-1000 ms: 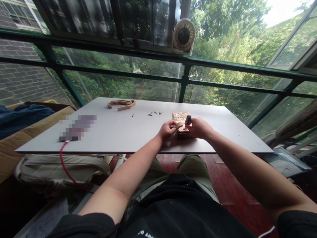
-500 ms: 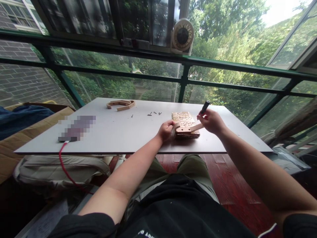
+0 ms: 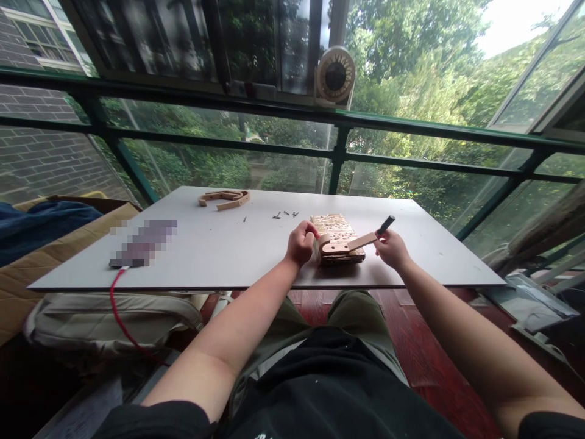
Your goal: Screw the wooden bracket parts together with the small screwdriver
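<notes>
A light wooden hook [image 3: 336,247] with two dark holes lies over the near part of a rough, layered block [image 3: 335,224] on the white table. Its curved end is beside my left hand [image 3: 301,243], whose fingers are closed at the block's left side; what they pinch, if anything, is hidden. The hook's straight arm slants up to the right, to my right hand [image 3: 392,249]. That hand is closed around a dark-handled tool [image 3: 386,225], which tilts up to the right behind the arm's end.
More wooden hooks [image 3: 225,199] lie at the table's back left. Several small screws [image 3: 286,213] are near the middle back. A blurred flat object [image 3: 144,242] with a red cable [image 3: 114,305] is on the left. A round fan [image 3: 336,74] stands beyond the table [image 3: 228,262].
My right hand has moved down, and the tool in it now leans further right beside the hook's arm. My left hand has shifted slightly left. The whole view has tilted a little.
</notes>
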`<state>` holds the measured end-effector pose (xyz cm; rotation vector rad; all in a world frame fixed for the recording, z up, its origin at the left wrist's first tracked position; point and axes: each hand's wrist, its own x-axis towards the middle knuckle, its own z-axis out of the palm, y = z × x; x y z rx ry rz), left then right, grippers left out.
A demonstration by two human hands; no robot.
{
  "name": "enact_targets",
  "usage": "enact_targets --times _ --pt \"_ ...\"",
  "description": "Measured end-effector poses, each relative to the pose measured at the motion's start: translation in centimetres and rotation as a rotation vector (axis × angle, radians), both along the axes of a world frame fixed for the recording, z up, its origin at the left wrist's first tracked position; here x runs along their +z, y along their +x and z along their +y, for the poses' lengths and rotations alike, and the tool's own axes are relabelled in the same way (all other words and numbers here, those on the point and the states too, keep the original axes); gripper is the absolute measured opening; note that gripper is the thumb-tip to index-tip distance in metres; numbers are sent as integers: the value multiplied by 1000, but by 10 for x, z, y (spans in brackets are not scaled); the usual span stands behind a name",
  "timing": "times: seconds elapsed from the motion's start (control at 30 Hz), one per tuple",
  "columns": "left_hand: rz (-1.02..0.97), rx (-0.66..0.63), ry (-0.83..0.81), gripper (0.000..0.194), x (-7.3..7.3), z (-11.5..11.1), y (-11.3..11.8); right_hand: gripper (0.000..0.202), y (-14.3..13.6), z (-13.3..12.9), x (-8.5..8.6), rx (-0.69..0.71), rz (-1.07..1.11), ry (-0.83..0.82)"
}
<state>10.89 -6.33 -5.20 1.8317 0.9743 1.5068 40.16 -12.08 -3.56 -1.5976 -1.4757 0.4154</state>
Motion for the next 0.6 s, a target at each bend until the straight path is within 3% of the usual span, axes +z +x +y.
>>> enact_targets --times 0.07,0.17,0.37,0.47,0.6 --pt "129 132 -11 22 -2 11 -3 31 3 -3 -15 20 34 -23" --pt "385 317 -158 31 -6 38 -7 32 7 -6 -32 4 114 10" --pt "596 447 -222 56 -6 84 -38 32 12 -6 -44 41 125 18" --pt "747 527 -290 62 -6 94 -66 33 17 -5 -49 6 101 4" --pt "826 527 -274 56 -6 94 -90 32 22 -1 -57 -13 1 0"
